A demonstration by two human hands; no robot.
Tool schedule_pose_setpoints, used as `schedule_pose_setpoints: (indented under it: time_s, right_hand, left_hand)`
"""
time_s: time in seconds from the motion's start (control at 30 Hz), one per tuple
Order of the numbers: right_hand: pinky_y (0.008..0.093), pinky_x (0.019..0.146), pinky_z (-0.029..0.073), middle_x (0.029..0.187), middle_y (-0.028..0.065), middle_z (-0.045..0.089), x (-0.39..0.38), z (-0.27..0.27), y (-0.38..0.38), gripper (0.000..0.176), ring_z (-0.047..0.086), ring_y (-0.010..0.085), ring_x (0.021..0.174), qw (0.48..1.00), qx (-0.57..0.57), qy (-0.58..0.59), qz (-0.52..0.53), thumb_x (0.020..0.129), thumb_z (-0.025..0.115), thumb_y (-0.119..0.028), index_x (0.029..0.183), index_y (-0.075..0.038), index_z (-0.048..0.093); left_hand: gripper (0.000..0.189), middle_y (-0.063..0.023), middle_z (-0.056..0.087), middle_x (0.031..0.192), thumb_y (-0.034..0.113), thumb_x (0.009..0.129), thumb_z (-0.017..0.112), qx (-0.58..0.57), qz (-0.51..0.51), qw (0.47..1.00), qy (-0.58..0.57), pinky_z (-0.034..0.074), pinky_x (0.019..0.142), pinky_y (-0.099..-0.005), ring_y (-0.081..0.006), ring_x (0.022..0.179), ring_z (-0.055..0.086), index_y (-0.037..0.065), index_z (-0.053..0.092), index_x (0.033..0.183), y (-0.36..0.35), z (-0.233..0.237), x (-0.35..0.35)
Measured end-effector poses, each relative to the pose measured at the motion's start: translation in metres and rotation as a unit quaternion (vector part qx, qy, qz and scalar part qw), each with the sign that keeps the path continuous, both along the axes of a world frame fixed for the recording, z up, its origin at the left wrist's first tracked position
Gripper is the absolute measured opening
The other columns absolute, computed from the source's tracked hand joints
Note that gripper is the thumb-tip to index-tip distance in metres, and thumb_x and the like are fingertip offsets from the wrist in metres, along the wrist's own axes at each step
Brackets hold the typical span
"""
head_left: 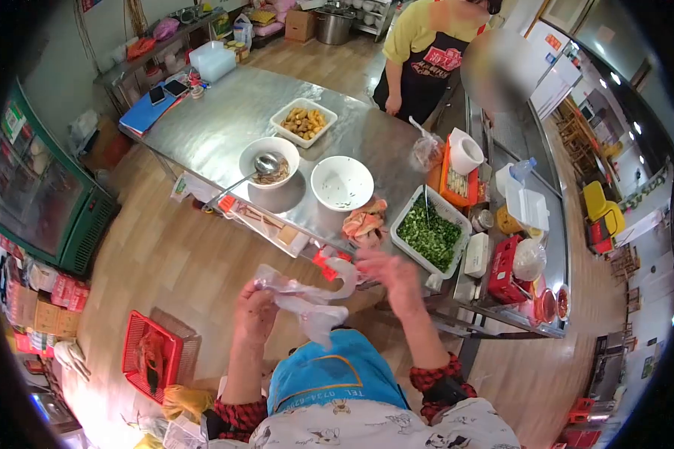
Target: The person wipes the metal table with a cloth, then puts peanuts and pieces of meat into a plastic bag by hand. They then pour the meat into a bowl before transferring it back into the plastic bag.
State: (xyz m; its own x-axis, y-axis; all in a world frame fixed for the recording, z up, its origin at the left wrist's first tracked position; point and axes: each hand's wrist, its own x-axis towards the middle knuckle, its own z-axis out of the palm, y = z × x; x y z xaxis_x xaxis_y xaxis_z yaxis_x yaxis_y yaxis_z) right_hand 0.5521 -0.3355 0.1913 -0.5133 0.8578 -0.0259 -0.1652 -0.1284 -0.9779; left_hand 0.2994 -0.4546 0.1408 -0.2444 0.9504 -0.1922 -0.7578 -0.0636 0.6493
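Observation:
My left hand (256, 305) is closed on a thin translucent plastic bag (307, 299), which hangs open in front of the blue apron. My right hand (391, 275) is raised right of the bag, near the table edge, its fingers blurred by motion; whether it touches anything is unclear. Just beyond it lies a crumpled orange cloth (364, 223). On the steel table (225, 105) are a white bowl (342, 183) with green bits inside, another bowl (281, 146) with a ladle (266, 164), a tray of chopped greens (429, 232), and a tray of yellow-brown pieces (304, 123).
A person in a dark apron (427, 71) stands across the table. At the right are an orange box (458, 179), a red crate (508, 269) and a foam container (528, 206). A red basket (174, 352) is on the floor at the left.

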Motion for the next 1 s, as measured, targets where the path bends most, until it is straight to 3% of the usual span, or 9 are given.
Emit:
schedule_pose_setpoints:
  time_s: [0.07,0.2,0.27,0.6,0.67,0.77,0.8,0.87,1.0]
  right_hand:
    - [0.0358,0.093,0.041,0.117,0.0082,0.061,0.006,0.023,0.003,0.038,0.058,0.0180,0.102,0.989,0.064,-0.030,-0.132,0.083,0.065,-0.030,0.109,-0.003,0.063]
    - [0.0349,0.088,0.045,0.111,0.0113,0.062,0.000,0.049,0.014,0.033,0.057,0.0246,0.105,0.949,0.275,-0.140,-0.071,0.080,0.069,-0.032,0.101,-0.006,0.064]
    - [0.0387,0.080,0.047,0.100,0.0118,0.062,-0.012,0.062,0.021,0.032,0.060,0.0298,0.093,0.837,0.483,-0.257,-0.016,0.075,0.070,-0.025,0.098,-0.005,0.063]
    - [0.0380,0.062,0.047,0.079,0.0139,0.060,0.014,0.011,0.046,0.016,0.060,0.0295,0.071,0.923,0.258,-0.284,0.031,0.078,0.065,-0.019,0.081,-0.004,0.059]
    - [0.0365,0.058,0.047,0.074,0.0130,0.061,0.016,0.009,0.044,0.020,0.060,0.0274,0.065,0.945,0.166,-0.282,0.012,0.080,0.067,-0.022,0.077,-0.004,0.058]
    - [0.0371,0.055,0.046,0.071,0.0122,0.062,0.017,0.002,0.039,0.022,0.060,0.0272,0.060,0.956,0.108,-0.272,-0.013,0.079,0.070,-0.024,0.077,-0.004,0.059]
    - [0.0376,0.054,0.046,0.070,0.0123,0.062,0.016,0.002,0.036,0.021,0.060,0.0276,0.060,0.966,0.087,-0.241,-0.025,0.078,0.070,-0.023,0.076,-0.004,0.060]
    - [0.0376,0.057,0.046,0.072,0.0139,0.061,0.010,-0.005,0.028,0.021,0.060,0.0276,0.063,0.966,0.093,-0.240,-0.008,0.077,0.071,-0.020,0.079,-0.002,0.060]
    - [0.0343,0.062,0.048,0.077,0.0130,0.060,0.002,-0.011,0.019,0.018,0.061,0.0226,0.070,0.956,0.192,-0.215,0.050,0.077,0.068,-0.015,0.085,-0.002,0.058]
  left_hand:
    - [0.033,-0.0191,0.063,0.102,0.000,0.073,0.051,0.007,-0.010,1.000,-0.001,0.050,0.087,-0.0532,-0.0344,0.097,0.062,-0.004,0.056,0.106,0.013,0.014,0.008]
    - [0.026,-0.0196,0.065,0.101,-0.002,0.081,0.050,0.006,-0.051,0.998,0.045,0.051,0.086,-0.0426,-0.0306,0.094,0.064,-0.005,0.058,0.106,0.035,0.039,0.025]
    - [0.025,-0.0187,0.065,0.102,-0.002,0.082,0.050,0.009,-0.066,0.994,0.083,0.052,0.085,-0.0406,-0.0286,0.094,0.064,-0.004,0.058,0.106,0.050,0.042,0.031]
    - [0.029,-0.0068,0.065,0.096,0.005,0.080,0.062,-0.050,-0.047,0.958,0.277,0.048,0.078,-0.0270,-0.0158,0.084,0.061,-0.001,0.059,0.108,0.091,0.046,0.061]
    - [0.030,-0.0066,0.064,0.092,0.008,0.079,0.064,-0.126,0.123,0.870,0.460,0.049,0.073,-0.0261,-0.0153,0.080,0.061,-0.001,0.059,0.107,0.088,0.038,0.066]
    - [0.026,-0.0071,0.064,0.089,0.009,0.081,0.064,-0.214,0.097,0.790,0.566,0.049,0.067,-0.0259,-0.0149,0.077,0.061,-0.002,0.059,0.104,0.060,0.056,0.074]
    - [0.026,-0.0071,0.064,0.089,0.009,0.081,0.064,-0.212,0.096,0.790,0.567,0.049,0.067,-0.0259,-0.0149,0.077,0.061,-0.002,0.059,0.104,0.057,0.057,0.080]
    - [0.019,-0.0079,0.064,0.085,0.008,0.083,0.061,-0.229,-0.078,0.924,0.297,0.050,0.063,-0.0257,-0.0144,0.072,0.061,-0.002,0.059,0.099,0.055,0.055,0.096]
    - [0.014,-0.0090,0.064,0.082,0.007,0.085,0.059,-0.222,-0.071,0.936,0.264,0.051,0.062,-0.0253,-0.0140,0.069,0.062,-0.002,0.059,0.096,0.068,0.046,0.115]
